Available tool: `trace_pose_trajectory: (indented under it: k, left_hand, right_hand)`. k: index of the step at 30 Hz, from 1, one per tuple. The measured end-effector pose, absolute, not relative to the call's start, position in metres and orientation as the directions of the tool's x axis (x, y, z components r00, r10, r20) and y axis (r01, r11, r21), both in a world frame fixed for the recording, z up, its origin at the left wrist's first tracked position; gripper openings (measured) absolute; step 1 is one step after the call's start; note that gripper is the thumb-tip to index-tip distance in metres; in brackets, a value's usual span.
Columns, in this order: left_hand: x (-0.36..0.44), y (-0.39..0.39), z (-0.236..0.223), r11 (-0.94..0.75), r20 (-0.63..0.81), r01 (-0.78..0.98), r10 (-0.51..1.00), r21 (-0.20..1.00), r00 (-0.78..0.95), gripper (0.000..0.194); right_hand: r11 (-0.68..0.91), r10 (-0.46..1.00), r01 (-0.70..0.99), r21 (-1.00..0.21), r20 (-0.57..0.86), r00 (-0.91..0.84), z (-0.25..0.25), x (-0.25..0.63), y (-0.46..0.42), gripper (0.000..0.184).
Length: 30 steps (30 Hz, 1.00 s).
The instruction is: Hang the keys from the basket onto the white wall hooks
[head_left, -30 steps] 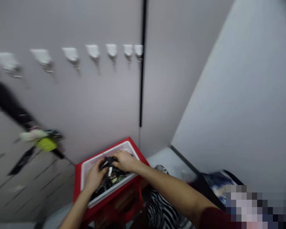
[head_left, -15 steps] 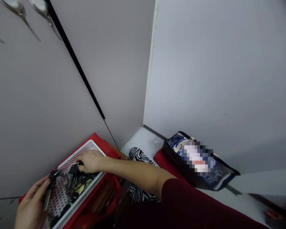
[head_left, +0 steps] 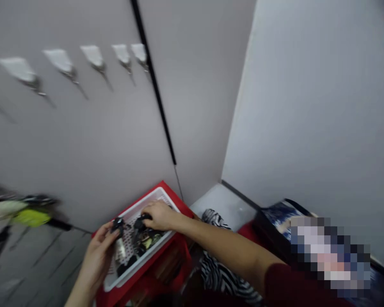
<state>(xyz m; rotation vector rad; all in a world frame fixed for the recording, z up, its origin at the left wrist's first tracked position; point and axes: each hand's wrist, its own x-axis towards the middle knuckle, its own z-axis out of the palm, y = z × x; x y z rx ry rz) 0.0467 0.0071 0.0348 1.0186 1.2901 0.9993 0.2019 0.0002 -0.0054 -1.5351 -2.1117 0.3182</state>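
Note:
My left hand (head_left: 96, 252) pinches a black-headed key (head_left: 118, 223) at the left side of a white plastic basket (head_left: 142, 258). The key's blade points down over the perforated basket floor. Reaching in from the right, my right hand (head_left: 159, 216) has its fingers closed on a black-headed key (head_left: 141, 223) among the pile. Several other keys (head_left: 149, 242), some with black heads and one with a yellowish part, lie jumbled under and in front of it. Motion blur softens their details.
The basket rests on a red stool (head_left: 186, 209) against a grey cabinet with several hooks (head_left: 94, 56). Zebra-patterned cloth (head_left: 219, 273) lies beside it. A dark blue bag (head_left: 275, 228) stands at the right wall. A blurred yellow-green item (head_left: 32, 216) is at far left.
The view has swung left, so the basket and hands appear further right and more hooks show. Both hands keep their places at the basket, the left still with its key.

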Motion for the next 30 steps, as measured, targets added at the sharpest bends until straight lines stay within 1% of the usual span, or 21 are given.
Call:
trace_pose_trajectory:
  k: [2, 4, 7, 8, 10, 12, 14, 16, 18, 21, 24, 27, 30]
  left_hand:
    - [0.042, 0.008, 0.033, 0.303, -0.286, -0.132, 0.949, 0.944, 0.135, 0.033]
    - [0.038, 0.009, 0.030, 0.312, -0.274, -0.196, 0.941, 0.930, 0.196, 0.033]
    - [0.033, 0.010, 0.026, 0.275, -0.217, -0.205, 0.939, 0.939, 0.268, 0.029]
    - [0.032, 0.010, 0.024, 0.255, -0.191, -0.198, 0.937, 0.946, 0.294, 0.027]
    - [0.029, 0.009, 0.022, 0.211, -0.143, -0.177, 0.931, 0.961, 0.337, 0.023]
    - [0.026, 0.009, 0.019, 0.152, -0.092, -0.146, 0.932, 0.978, 0.351, 0.021]
    - [0.023, 0.009, 0.016, 0.063, -0.027, -0.096, 0.941, 0.993, 0.338, 0.020]
    - [0.021, 0.008, 0.015, -0.037, 0.035, -0.002, 0.942, 0.999, 0.335, 0.020]
    - [0.018, 0.006, 0.015, -0.141, 0.088, 0.127, 0.931, 0.982, 0.353, 0.022]
    - [0.015, 0.001, 0.016, -0.292, 0.164, 0.327, 0.915, 0.899, 0.368, 0.026]
    - [0.013, -0.002, 0.017, -0.380, 0.223, 0.470, 0.908, 0.797, 0.354, 0.025]
    - [0.013, -0.004, 0.020, -0.432, 0.270, 0.519, 0.893, 0.737, 0.359, 0.023]
    - [0.013, -0.005, 0.025, -0.475, 0.307, 0.520, 0.873, 0.710, 0.378, 0.021]
  right_hand:
    - [0.371, 0.910, 0.754, -0.542, 0.372, -0.181, 0.000, 0.196, 0.000, 0.027]
    - [0.393, 0.912, 0.617, -0.682, 0.374, -0.168, 0.006, 0.188, 0.001, 0.026]
    - [0.331, 0.934, 0.331, -0.884, 0.258, -0.246, 0.015, 0.173, 0.001, 0.025]
    - [0.282, 0.937, 0.242, -0.928, 0.213, -0.276, 0.016, 0.169, 0.001, 0.025]
    - [0.183, 0.937, 0.101, -0.978, 0.143, -0.318, 0.018, 0.162, 0.001, 0.025]
    - [0.118, 0.943, 0.014, -0.993, 0.108, -0.315, 0.019, 0.158, 0.001, 0.025]
    - [0.086, 0.953, -0.032, -0.996, 0.092, -0.289, 0.018, 0.155, 0.002, 0.026]
    - [0.057, 0.960, -0.054, -0.997, 0.070, -0.270, 0.018, 0.152, 0.002, 0.027]
    - [0.017, 0.968, -0.061, -0.998, 0.032, -0.248, 0.017, 0.150, 0.002, 0.026]
    - [-0.045, 0.980, -0.085, -0.995, -0.027, -0.195, 0.016, 0.146, 0.002, 0.024]
    - [-0.081, 0.984, -0.124, -0.989, -0.059, -0.169, 0.016, 0.144, 0.003, 0.025]
    - [-0.092, 0.982, -0.144, -0.985, -0.066, -0.176, 0.017, 0.142, 0.003, 0.024]
    - [-0.072, 0.977, -0.145, -0.987, -0.040, -0.211, 0.020, 0.140, 0.004, 0.022]
